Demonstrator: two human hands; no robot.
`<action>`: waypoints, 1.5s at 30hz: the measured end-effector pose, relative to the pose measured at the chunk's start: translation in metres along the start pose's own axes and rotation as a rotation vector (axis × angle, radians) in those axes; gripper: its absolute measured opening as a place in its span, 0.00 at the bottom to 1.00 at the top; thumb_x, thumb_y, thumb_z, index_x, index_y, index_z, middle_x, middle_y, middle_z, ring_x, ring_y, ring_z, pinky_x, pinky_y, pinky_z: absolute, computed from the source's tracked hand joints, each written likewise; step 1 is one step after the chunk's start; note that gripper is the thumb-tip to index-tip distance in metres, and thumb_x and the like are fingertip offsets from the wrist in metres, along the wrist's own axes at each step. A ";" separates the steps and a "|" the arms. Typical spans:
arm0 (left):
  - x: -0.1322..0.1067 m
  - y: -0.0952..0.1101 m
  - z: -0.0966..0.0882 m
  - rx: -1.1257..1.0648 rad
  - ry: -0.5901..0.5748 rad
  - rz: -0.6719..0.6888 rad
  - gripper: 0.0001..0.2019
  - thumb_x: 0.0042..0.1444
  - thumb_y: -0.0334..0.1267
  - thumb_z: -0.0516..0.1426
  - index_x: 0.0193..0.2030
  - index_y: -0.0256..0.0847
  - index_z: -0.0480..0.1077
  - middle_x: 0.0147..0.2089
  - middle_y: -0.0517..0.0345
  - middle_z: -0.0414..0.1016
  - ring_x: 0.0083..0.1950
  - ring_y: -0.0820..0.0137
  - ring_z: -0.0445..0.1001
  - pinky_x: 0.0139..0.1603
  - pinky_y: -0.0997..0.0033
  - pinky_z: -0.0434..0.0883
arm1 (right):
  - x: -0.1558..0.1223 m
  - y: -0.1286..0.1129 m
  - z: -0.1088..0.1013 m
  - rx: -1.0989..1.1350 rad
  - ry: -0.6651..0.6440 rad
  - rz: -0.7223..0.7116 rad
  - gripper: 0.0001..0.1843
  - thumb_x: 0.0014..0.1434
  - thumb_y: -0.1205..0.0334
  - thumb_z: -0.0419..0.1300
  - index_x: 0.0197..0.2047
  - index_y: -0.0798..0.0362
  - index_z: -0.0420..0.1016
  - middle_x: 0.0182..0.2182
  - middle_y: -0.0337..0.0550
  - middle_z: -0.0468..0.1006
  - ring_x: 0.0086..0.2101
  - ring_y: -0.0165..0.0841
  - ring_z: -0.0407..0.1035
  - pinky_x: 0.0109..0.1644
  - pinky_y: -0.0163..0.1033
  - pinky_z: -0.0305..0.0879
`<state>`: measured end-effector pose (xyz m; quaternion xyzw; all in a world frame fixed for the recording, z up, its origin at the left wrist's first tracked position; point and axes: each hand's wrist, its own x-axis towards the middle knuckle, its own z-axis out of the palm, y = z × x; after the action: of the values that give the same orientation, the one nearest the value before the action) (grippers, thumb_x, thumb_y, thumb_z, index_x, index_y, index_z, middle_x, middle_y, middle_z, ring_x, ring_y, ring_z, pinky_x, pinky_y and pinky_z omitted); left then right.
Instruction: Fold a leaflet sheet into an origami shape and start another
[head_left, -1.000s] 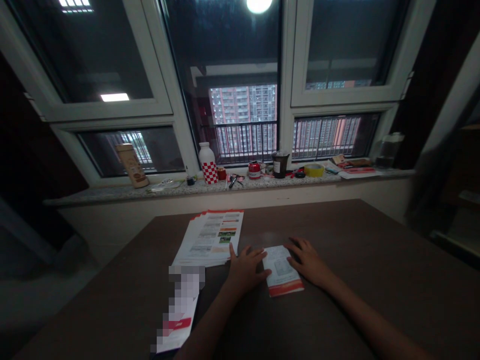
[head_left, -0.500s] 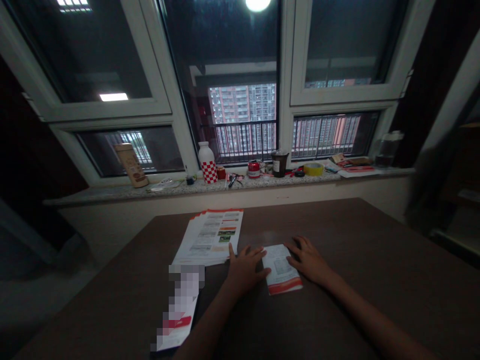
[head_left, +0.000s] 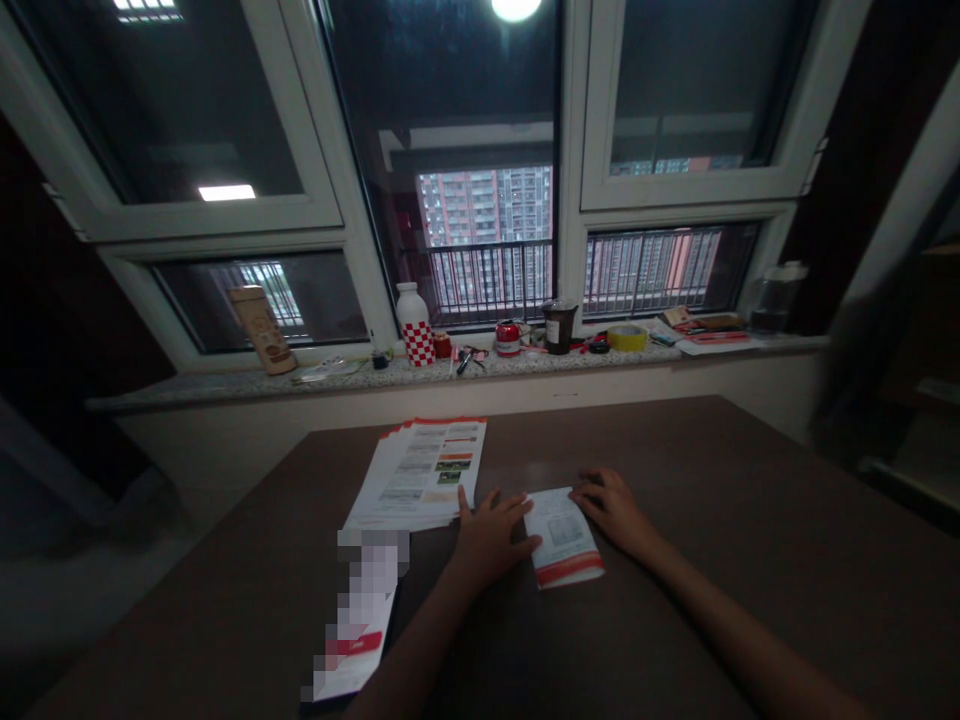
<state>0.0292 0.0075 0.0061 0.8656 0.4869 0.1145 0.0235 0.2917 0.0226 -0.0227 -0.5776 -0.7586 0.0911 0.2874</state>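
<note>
A folded paper leaflet (head_left: 561,535), white with an orange-red band along its near end, lies on the brown table between my hands. My left hand (head_left: 491,535) rests at its left edge, fingers spread, with fingertips and thumb touching the paper. At the far right corner of the leaflet is my right hand (head_left: 616,512), its fingers slightly bent and apart, the tips touching the edge. The leaflet's right side looks a little curved. Just beyond my left hand, a fanned stack of printed sheets (head_left: 420,475) lies on the table.
A partly blurred-out phone-like object (head_left: 360,650) lies left of my left forearm. Along the windowsill (head_left: 337,380) stand a checkered bottle (head_left: 416,330), a tan tumbler (head_left: 262,332), a red can (head_left: 508,338), a dark cup (head_left: 559,328) and a yellow tape roll (head_left: 628,338).
My right hand has slid slightly away from me along the leaflet's right edge to its far corner, its fingers drawn closer together. My left hand has stayed in place.
</note>
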 end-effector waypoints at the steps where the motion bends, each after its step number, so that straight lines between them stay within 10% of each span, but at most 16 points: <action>1: 0.000 0.000 -0.001 -0.005 -0.007 -0.002 0.27 0.57 0.62 0.51 0.62 0.61 0.60 0.65 0.62 0.64 0.68 0.48 0.54 0.59 0.22 0.26 | 0.001 -0.001 0.001 -0.003 0.006 0.018 0.16 0.63 0.50 0.54 0.42 0.47 0.80 0.52 0.48 0.69 0.54 0.44 0.60 0.58 0.50 0.57; 10: 0.000 0.002 -0.006 -0.037 -0.040 -0.020 0.28 0.57 0.62 0.50 0.63 0.61 0.59 0.66 0.64 0.62 0.68 0.49 0.53 0.59 0.23 0.22 | 0.003 0.004 -0.004 -0.016 -0.075 0.021 0.12 0.58 0.54 0.61 0.44 0.44 0.81 0.51 0.48 0.69 0.54 0.43 0.60 0.58 0.47 0.56; 34: -0.001 0.001 -0.004 -0.005 -0.033 -0.008 0.28 0.58 0.64 0.47 0.64 0.62 0.57 0.66 0.63 0.62 0.68 0.49 0.53 0.58 0.20 0.26 | -0.022 0.009 -0.047 0.069 -0.596 -0.012 0.57 0.38 0.35 0.68 0.68 0.39 0.50 0.70 0.47 0.34 0.67 0.52 0.28 0.68 0.57 0.32; 45: -0.004 0.022 -0.001 -0.010 0.067 -0.037 0.27 0.60 0.61 0.46 0.64 0.59 0.57 0.65 0.60 0.64 0.69 0.49 0.51 0.59 0.23 0.22 | -0.028 0.008 -0.048 0.077 -0.546 -0.040 0.55 0.38 0.32 0.67 0.67 0.38 0.53 0.71 0.45 0.34 0.67 0.50 0.28 0.68 0.57 0.31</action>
<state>0.0452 -0.0075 0.0101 0.8519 0.5029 0.1454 0.0133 0.3285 -0.0104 0.0033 -0.5052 -0.8153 0.2664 0.0955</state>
